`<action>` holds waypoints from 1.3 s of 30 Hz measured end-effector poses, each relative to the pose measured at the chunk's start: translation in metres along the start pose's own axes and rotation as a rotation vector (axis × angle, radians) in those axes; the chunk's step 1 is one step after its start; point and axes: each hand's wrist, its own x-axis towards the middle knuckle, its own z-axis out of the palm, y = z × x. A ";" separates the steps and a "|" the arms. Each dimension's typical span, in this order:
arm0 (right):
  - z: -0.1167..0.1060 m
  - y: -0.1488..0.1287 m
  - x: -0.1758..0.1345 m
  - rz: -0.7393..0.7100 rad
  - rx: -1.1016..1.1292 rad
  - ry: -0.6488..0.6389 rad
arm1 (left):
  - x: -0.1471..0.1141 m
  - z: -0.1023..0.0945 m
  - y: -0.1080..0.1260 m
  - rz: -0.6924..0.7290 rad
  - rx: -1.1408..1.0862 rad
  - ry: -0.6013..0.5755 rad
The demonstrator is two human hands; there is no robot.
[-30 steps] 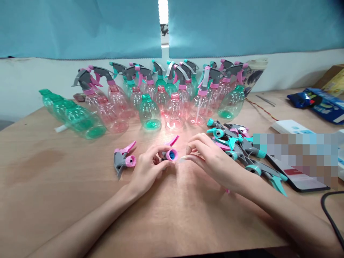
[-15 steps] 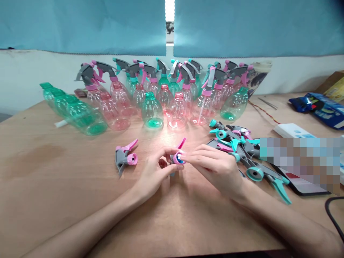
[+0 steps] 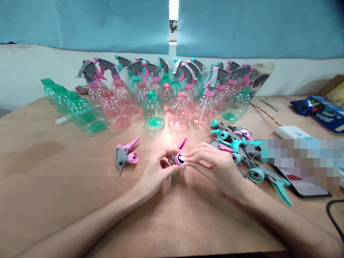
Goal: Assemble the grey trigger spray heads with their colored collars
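My left hand (image 3: 159, 169) is closed around a trigger spray head (image 3: 179, 158) with a pink collar and a pink lever. The collar's opening faces right, and something dark blue shows inside it. My right hand (image 3: 215, 163) has its fingertips pinched together at that opening, around a small white piece (image 3: 182, 157) mostly hidden by the fingers. To the left of my hands, another pink and grey spray head (image 3: 127, 157) lies on the table. Close to my right hand is a pile of spray heads (image 3: 236, 141) in teal, pink and grey.
Green and pink bottles (image 3: 153, 111) stand across the back, many topped with spray heads. Several green bottles (image 3: 86, 113) lie tilted together at the left. A white power strip (image 3: 292, 133), blue packet (image 3: 326, 113), phone-like slab (image 3: 309, 188) and black cable (image 3: 331, 218) are at the right.
My right hand's fingers have bent and shifted slightly at the collar, where more of the white piece shows. My left hand keeps its hold on the spray head. The view has shifted slightly.
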 end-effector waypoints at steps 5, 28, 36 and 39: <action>-0.004 0.001 0.001 -0.023 -0.020 -0.067 | -0.001 0.001 0.000 0.014 0.013 0.012; -0.018 -0.001 0.001 0.230 0.118 -0.345 | -0.009 -0.005 0.001 0.089 0.165 -0.130; -0.010 0.004 -0.005 0.155 0.053 -0.271 | -0.007 -0.004 0.001 0.065 0.163 -0.140; -0.007 0.005 -0.009 0.166 0.039 -0.245 | -0.007 -0.004 0.000 0.085 0.203 -0.142</action>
